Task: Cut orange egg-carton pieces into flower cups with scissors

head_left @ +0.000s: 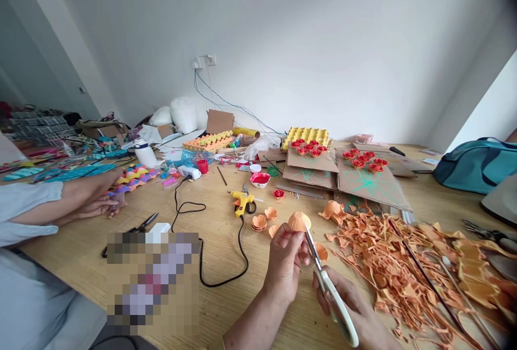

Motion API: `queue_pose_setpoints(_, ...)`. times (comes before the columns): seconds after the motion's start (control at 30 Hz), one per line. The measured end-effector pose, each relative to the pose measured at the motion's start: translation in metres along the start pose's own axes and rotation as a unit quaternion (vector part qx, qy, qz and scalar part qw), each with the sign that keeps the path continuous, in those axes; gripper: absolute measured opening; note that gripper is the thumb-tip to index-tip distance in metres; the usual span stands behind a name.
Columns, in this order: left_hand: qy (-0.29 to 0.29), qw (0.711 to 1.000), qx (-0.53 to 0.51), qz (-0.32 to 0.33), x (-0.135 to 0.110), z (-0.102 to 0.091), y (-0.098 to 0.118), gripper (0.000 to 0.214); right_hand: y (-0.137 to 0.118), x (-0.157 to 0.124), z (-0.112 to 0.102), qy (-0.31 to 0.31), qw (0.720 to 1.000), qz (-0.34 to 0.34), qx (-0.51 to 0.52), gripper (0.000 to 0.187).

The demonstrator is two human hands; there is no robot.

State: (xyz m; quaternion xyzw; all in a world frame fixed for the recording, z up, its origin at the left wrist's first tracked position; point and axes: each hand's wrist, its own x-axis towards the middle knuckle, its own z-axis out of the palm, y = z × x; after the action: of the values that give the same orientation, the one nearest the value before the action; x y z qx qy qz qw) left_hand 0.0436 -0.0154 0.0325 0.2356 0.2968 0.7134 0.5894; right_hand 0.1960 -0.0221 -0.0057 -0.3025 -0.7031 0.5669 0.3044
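Left hand (286, 260) pinches orange cup (299, 221); right hand (355, 307) grips scissors (329, 285).

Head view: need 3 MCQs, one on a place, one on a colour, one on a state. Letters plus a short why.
1. Where does the yellow glue gun lie?
A. on the wooden table, left of the orange cups
B. on the teal bag
C. on the cardboard sheets

2. What colour are the paper roses on the cardboard sheets?
A. blue
B. red
C. white

3. What does the right hand hold?
A. nothing
B. a pencil
C. white-handled scissors

Answers:
1 A: the gun lies flat on the table beside the small orange cups, its black cord trailing toward the person.
2 B: each rose on the cardboard is red.
3 C: the right hand grips the scissors, blades pointing up at the orange egg-carton cup pinched in the left hand.
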Motion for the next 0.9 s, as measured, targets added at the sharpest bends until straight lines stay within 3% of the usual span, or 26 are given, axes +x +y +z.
queue_pose_setpoints(0.6, -0.005, 1.0, 0.006, -0.016, -0.0032, 0.0025, -0.0032, 0.033, 0.0019, -0.0002, -0.0027, 0.011, 1.0, 0.003, 0.004, 0.035)
queue_pose_setpoints(0.9, -0.001, 1.0, 0.014, -0.013, -0.0032, 0.0027, -0.0016, 0.032, 0.0077, -0.0009, -0.0002, 0.031, 0.999, -0.014, 0.025, 0.037)
